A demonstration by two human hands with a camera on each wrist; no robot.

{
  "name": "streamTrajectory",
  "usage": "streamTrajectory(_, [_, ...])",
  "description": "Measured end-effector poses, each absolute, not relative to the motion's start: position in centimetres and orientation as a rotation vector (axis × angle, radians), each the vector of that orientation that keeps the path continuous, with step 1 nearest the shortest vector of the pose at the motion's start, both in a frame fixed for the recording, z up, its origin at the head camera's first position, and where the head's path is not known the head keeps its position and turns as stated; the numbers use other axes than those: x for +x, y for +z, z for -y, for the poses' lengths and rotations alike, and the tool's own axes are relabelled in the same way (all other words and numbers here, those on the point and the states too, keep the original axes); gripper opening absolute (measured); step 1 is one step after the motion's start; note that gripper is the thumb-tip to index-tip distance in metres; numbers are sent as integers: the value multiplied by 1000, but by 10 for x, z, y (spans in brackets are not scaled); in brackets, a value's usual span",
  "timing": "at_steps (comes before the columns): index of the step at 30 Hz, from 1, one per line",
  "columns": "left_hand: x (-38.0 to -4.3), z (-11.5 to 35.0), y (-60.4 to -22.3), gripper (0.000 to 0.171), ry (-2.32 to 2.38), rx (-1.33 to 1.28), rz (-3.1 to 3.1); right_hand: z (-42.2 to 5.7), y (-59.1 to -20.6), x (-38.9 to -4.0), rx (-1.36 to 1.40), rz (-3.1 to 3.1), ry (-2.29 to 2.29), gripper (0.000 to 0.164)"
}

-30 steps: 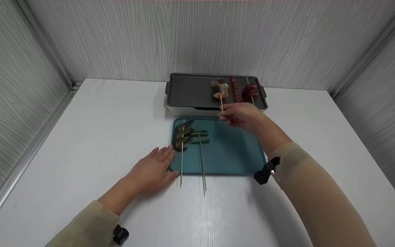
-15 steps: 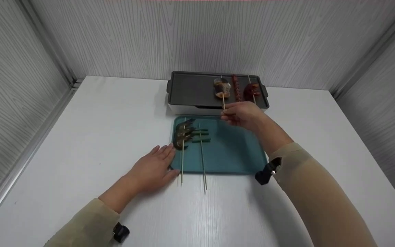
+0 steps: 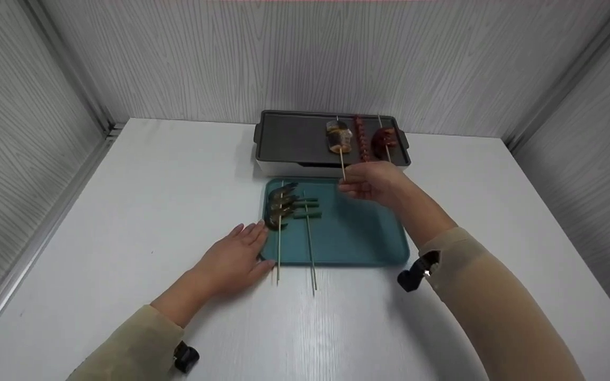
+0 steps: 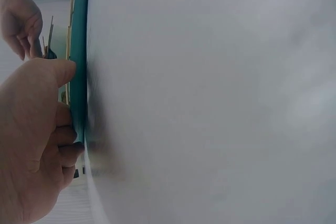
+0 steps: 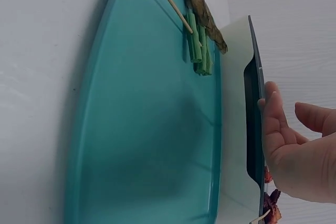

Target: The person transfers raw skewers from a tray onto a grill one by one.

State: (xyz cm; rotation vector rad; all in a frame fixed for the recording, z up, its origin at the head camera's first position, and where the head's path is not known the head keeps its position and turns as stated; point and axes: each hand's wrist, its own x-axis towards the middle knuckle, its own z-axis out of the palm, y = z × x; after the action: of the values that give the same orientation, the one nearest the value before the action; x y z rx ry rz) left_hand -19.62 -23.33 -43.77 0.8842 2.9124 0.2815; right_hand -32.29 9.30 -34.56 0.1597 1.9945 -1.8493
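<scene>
In the head view my right hand (image 3: 371, 181) is at the stick of a skewer with a brown-and-orange chunk (image 3: 339, 138), which lies on the black griddle (image 3: 294, 137). The right wrist view shows the thumb (image 5: 315, 118) apart from the fingers, with no stick between them. My left hand (image 3: 233, 259) rests at the left edge of the teal tray (image 3: 358, 238), fingers extended and thumb near its front corner. On that tray lie a shrimp skewer (image 3: 282, 205) and a skewer of green vegetable pieces (image 3: 307, 215), their sticks jutting over the front rim.
To the right on the griddle are a thin skewer of small red pieces (image 3: 361, 138) and a dark red skewer (image 3: 383, 142). The griddle's white base (image 3: 284, 169) stands directly behind the tray. Wood-grain panels (image 3: 305, 58) enclose the white table (image 3: 188, 174).
My right hand has loosened its pinch on the chunk skewer's stick and drawn slightly back, leaving more of the stick in view. The left hand stays at the tray.
</scene>
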Motion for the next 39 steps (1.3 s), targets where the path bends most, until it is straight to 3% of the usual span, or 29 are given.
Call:
streamTrajectory(10, [-196,236,-436,75,292,841,-2898,-114,-340,-301,91,-2041,-1791,63])
streamTrajectory(26, [-198,239,-432,75,212,875,-2923,-180,-356,-241,-226,-2553,-1270,54])
streamTrajectory(33, [-190,237,-427,75,154,828,-2952,-184,-382,-228,-350,-2770,-804,73])
streamTrajectory(39, [-170,230,-416,65,410,687,-3048,-185,-401,-225,-442,-2758,-564,89])
